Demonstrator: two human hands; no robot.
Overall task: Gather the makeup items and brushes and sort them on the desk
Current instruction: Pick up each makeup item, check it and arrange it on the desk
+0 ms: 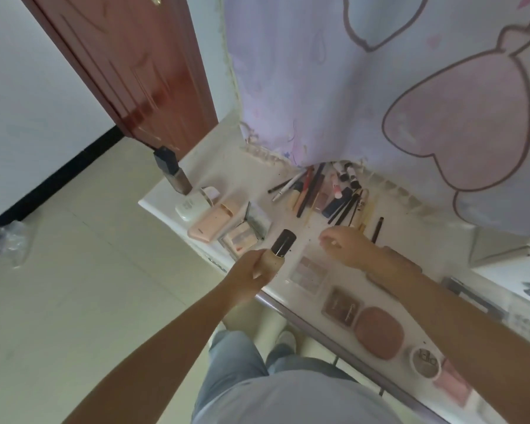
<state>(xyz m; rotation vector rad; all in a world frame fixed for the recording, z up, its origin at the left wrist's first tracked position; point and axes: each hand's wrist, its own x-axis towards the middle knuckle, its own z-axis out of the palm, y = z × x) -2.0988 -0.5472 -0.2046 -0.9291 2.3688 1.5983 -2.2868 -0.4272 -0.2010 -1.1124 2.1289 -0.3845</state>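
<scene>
While the sorting looks well under way, I judge it far from finished. My left hand (251, 270) has its fingers curled round a beige bottle (277, 255) with a black cap, held just over the near edge of the bench (306, 237), at about 7 o'clock from the middle of the surface. My right hand (343, 244) hovers low over the bench centre with its fingers loosely bent and nothing in them that I can see; whether the fingertips touch the surface I cannot tell.

Done so far, as I read it: a row of flat cases runs along the near edge toward 4 o'clock, a pale palette (309, 273), a brown palette (341, 306), a rounded pink compact (379, 332), a small round pot (426, 362) and a pink case (453, 385). At 9 to 10 o'clock sits another group: a dark-capped bottle (173, 174), a white compact (188, 209), a peach case (213, 220) and an open palette (242, 237), close together.

Left to do: the pile of pencils and brushes (322, 191) at 12 o'clock lies fanned and overlapping against the hanging cloth (380, 87), with small tubes (348, 175) mixed in. One dark pencil (377, 229) lies apart at 2 o'clock. The bottle in hand needs a place, probably beside the other bottle at 10 o'clock, though that is my guess.
</scene>
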